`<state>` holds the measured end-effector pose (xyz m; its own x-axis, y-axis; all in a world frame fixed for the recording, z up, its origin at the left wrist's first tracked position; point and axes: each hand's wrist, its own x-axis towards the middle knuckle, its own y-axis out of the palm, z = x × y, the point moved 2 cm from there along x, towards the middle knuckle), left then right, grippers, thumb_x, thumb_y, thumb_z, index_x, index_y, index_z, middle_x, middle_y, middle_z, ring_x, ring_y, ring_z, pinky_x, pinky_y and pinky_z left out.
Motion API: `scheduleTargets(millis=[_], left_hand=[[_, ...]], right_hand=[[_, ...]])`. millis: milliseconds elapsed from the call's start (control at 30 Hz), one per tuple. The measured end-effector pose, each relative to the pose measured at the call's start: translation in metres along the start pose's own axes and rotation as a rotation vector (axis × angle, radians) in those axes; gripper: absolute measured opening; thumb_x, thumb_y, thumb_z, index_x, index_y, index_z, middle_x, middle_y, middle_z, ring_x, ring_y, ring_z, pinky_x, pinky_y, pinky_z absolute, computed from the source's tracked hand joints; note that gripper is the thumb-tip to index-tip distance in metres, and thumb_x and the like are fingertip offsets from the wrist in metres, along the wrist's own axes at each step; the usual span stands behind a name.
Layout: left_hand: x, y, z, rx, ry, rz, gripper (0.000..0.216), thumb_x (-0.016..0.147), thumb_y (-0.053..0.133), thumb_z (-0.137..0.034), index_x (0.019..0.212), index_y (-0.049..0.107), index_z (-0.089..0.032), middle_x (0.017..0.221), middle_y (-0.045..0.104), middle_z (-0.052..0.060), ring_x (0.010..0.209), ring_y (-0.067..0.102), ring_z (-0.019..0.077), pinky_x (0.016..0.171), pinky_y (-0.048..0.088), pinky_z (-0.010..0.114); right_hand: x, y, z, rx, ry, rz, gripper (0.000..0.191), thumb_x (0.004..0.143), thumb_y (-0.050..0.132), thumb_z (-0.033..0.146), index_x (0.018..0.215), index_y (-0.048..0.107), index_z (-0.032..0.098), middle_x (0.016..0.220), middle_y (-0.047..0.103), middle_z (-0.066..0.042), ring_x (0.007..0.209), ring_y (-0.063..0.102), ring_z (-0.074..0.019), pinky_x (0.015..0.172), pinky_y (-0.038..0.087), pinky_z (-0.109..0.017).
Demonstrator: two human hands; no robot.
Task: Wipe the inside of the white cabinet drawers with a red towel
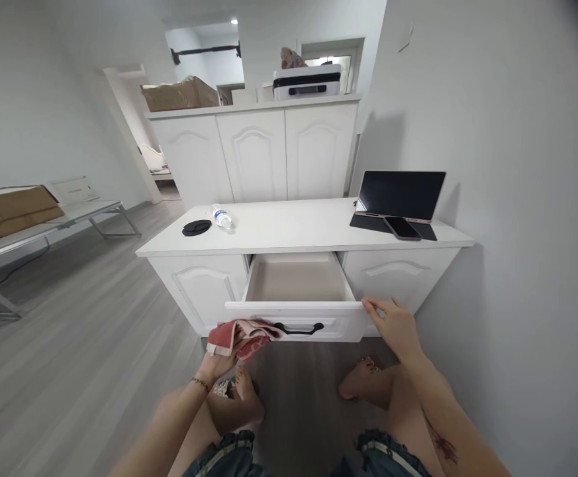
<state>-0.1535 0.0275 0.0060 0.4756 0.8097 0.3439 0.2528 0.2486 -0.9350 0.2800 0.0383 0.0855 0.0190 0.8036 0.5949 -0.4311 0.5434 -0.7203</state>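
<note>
A white drawer (341, 323) is pulled out from the middle of a white cabinet (289, 228); its inside shows a bare beige bottom. My left hand (219, 364) grips a red and pink cloth (241, 336), which lies against the left part of the drawer front. The cloth reaches up to the black handle (298, 329) and hides some of my fingers. At the drawer's right end, my right hand (390, 321) has its fingers closed over the top corner of the front panel.
On the cabinet top are a black round object (196, 227), a clear plastic bottle (222, 217), a propped dark screen (400, 194) and a phone (402, 228). A wall (527, 265) stands close on the right. To the left, a bench (85, 211) holds a cardboard box (15, 211).
</note>
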Motion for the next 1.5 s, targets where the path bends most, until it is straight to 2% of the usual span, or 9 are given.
scheduleTargets(millis=[167, 367, 500, 733, 867, 1067, 1167, 1267, 1500], left_hand=[[0.001, 0.018, -0.005, 0.183, -0.023, 0.028, 0.064, 0.075, 0.047, -0.011, 0.137, 0.046, -0.025, 0.138, 0.053, 0.005, 0.132, 0.036, 0.0271, 0.113, 0.023, 0.048], [0.015, 0.039, -0.045, 0.175, -0.122, -0.122, 0.065, 0.077, 0.048, -0.015, 0.141, 0.040, -0.023, 0.141, 0.048, 0.010, 0.133, 0.033, 0.0321, 0.107, 0.027, 0.055], [0.030, 0.051, -0.072, 0.070, -0.080, -0.108, 0.067, 0.078, 0.048, -0.016, 0.143, 0.035, -0.021, 0.142, 0.046, 0.012, 0.134, 0.032, 0.0322, 0.108, 0.026, 0.056], [0.054, 0.038, -0.112, -0.057, -0.049, -0.023, 0.071, 0.077, 0.052, -0.022, 0.145, 0.032, -0.024, 0.144, 0.043, 0.010, 0.139, 0.020, 0.0358, 0.110, 0.021, 0.058], [0.068, 0.030, -0.133, -0.102, 0.057, 0.049, 0.074, 0.075, 0.052, -0.018, 0.146, 0.030, -0.024, 0.149, 0.038, 0.006, 0.142, 0.014, 0.0332, 0.114, 0.018, 0.054], [0.089, 0.042, -0.161, -0.163, 0.189, 0.082, 0.064, 0.083, 0.046, -0.021, 0.145, 0.031, -0.019, 0.152, 0.033, 0.009, 0.142, 0.020, 0.0280, 0.115, 0.021, 0.052], [0.093, 0.042, -0.163, -0.151, 0.212, 0.029, 0.062, 0.084, 0.047, -0.023, 0.144, 0.033, -0.021, 0.149, 0.038, 0.010, 0.140, 0.025, 0.0300, 0.113, 0.022, 0.057], [0.091, 0.036, -0.155, -0.146, 0.205, -0.003, 0.062, 0.083, 0.051, -0.023, 0.143, 0.035, -0.021, 0.147, 0.041, 0.010, 0.139, 0.028, 0.0277, 0.114, 0.024, 0.050], [0.070, 0.022, -0.106, 0.006, -0.005, -0.114, 0.070, 0.081, 0.052, -0.015, 0.145, 0.031, -0.031, 0.154, 0.029, 0.002, 0.144, 0.011, 0.0312, 0.114, 0.022, 0.054]], right_hand=[[0.000, 0.000, 0.000, -0.012, -0.018, -0.023, 0.044, 0.093, 0.037, 0.050, 0.092, 0.071, 0.022, 0.093, 0.075, -0.005, 0.085, 0.070, -0.0227, 0.094, 0.044, -0.047], [-0.001, 0.001, -0.001, 0.003, -0.012, -0.029, 0.042, 0.093, 0.038, 0.049, 0.092, 0.071, 0.023, 0.093, 0.075, -0.005, 0.085, 0.069, -0.0220, 0.094, 0.044, -0.047], [-0.001, 0.001, -0.001, 0.009, 0.006, -0.026, 0.043, 0.092, 0.038, 0.051, 0.093, 0.071, 0.022, 0.093, 0.075, -0.005, 0.084, 0.069, -0.0223, 0.095, 0.044, -0.047], [0.000, 0.000, 0.000, 0.005, -0.010, -0.035, 0.044, 0.093, 0.038, 0.051, 0.092, 0.070, 0.022, 0.092, 0.075, -0.004, 0.083, 0.069, -0.0224, 0.095, 0.045, -0.047], [0.001, 0.002, -0.001, -0.007, -0.018, -0.048, 0.043, 0.093, 0.039, 0.051, 0.092, 0.071, 0.022, 0.092, 0.075, -0.004, 0.082, 0.070, -0.0219, 0.094, 0.046, -0.045], [0.001, 0.002, -0.002, 0.001, -0.015, -0.051, 0.042, 0.093, 0.038, 0.050, 0.091, 0.071, 0.023, 0.091, 0.075, -0.004, 0.082, 0.070, -0.0215, 0.093, 0.047, -0.044], [0.001, 0.001, -0.001, 0.020, -0.009, -0.045, 0.043, 0.093, 0.038, 0.050, 0.090, 0.071, 0.023, 0.091, 0.075, -0.004, 0.082, 0.069, -0.0212, 0.094, 0.046, -0.044], [0.000, 0.000, 0.001, 0.028, 0.006, -0.040, 0.043, 0.093, 0.038, 0.050, 0.090, 0.070, 0.023, 0.092, 0.075, -0.005, 0.084, 0.069, -0.0218, 0.095, 0.045, -0.045], [-0.001, 0.000, 0.003, 0.046, 0.007, -0.057, 0.042, 0.093, 0.037, 0.050, 0.091, 0.070, 0.025, 0.092, 0.075, -0.003, 0.082, 0.070, -0.0220, 0.095, 0.045, -0.047]])
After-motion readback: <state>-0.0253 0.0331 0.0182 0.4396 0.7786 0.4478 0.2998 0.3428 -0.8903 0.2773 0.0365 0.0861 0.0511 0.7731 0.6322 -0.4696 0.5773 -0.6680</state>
